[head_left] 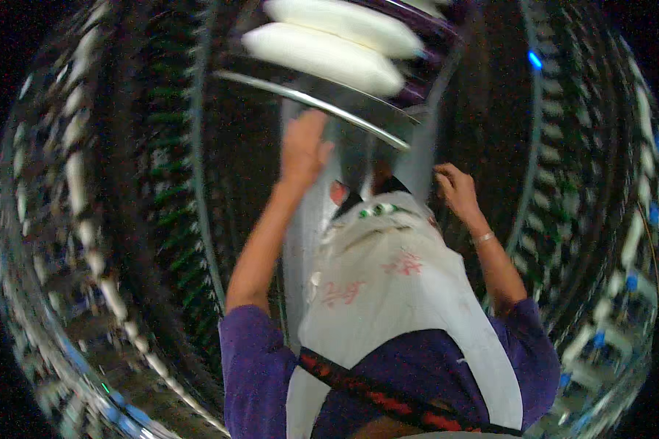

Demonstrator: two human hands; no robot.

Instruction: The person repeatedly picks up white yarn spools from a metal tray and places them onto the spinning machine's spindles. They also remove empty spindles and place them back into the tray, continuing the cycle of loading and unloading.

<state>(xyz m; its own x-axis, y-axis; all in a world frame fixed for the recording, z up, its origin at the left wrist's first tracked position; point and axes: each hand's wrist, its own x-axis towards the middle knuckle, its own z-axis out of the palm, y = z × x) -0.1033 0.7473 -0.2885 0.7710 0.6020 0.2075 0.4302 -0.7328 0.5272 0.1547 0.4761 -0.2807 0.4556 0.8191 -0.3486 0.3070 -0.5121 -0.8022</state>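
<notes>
My left hand [305, 150] is stretched forward, just below a shiny metal bar [307, 100]. Motion blurs its fingers, and whether they touch the bar cannot be told. Beyond the bar lie long, thick white rolls [322, 55], perhaps of wound yarn, stacked side by side with dark purple parts around them. Off to the right, my right hand [458, 190] hangs beside the apron with its fingers loosely bent and apart. It holds nothing that I can see.
Long machine rows curve along both sides, with green-tinted parts [172, 183] at left and white and blue parts [600, 340] at right. A blue light [535, 60] glows on the right row. A pale floor strip [296, 263] runs between them.
</notes>
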